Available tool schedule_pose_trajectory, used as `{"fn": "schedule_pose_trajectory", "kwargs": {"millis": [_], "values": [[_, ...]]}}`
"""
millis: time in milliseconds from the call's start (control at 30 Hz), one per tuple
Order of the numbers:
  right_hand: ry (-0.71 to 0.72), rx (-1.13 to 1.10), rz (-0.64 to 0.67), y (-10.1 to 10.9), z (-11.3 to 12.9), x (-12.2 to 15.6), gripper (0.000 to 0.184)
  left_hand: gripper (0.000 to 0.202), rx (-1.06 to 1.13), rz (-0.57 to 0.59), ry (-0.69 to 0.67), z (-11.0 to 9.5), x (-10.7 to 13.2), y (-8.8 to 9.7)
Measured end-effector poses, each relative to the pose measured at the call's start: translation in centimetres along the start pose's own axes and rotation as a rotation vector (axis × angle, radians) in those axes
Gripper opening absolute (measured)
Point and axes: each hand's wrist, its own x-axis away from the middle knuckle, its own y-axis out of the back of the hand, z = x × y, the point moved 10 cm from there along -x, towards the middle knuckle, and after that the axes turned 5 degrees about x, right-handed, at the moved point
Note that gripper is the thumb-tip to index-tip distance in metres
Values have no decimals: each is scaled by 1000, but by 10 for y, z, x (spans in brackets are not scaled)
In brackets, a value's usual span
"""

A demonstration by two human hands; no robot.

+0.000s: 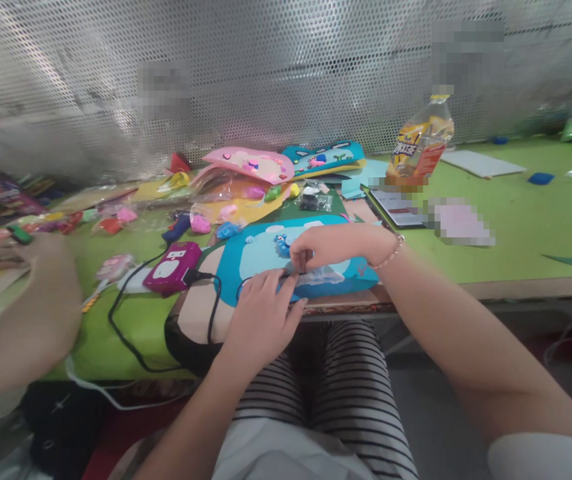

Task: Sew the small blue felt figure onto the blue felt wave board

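Note:
A blue card [261, 257] with a light-blue middle lies at the table edge in front of me. Blue modelled clay [282, 245] sits on it, close to the fingertips of my right hand [333, 247]. That hand is bent over the card with its fingers curled into a pinch; whatever is between them is hidden. My left hand [261, 310] rests on the near side of the card, fingers stretched out and thumb apart. Between and below both hands lies a crumpled clear plastic wrapper [321, 275].
A magenta charger [173, 268] with a black cable stands to the left. Behind are a pink decorated card [251, 164], a teal one [329, 159] and bagged clay. A juice bottle [419, 147] and tablet [399, 208] stand right. Another person's arm [31, 300] reaches in at left.

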Motion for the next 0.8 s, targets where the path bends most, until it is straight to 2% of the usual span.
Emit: {"fn": "schedule_pose_trajectory", "kwargs": {"millis": [233, 467, 800], "values": [[6, 12, -23, 2, 1, -1, 22, 42, -33, -11, -11, -6, -6, 4], [-22, 49, -28, 2, 1, 0, 18, 42, 4, -15, -22, -6, -5, 0], [11, 45, -53, 6, 3, 2, 23, 44, 3, 7, -17, -6, -5, -2]]}}
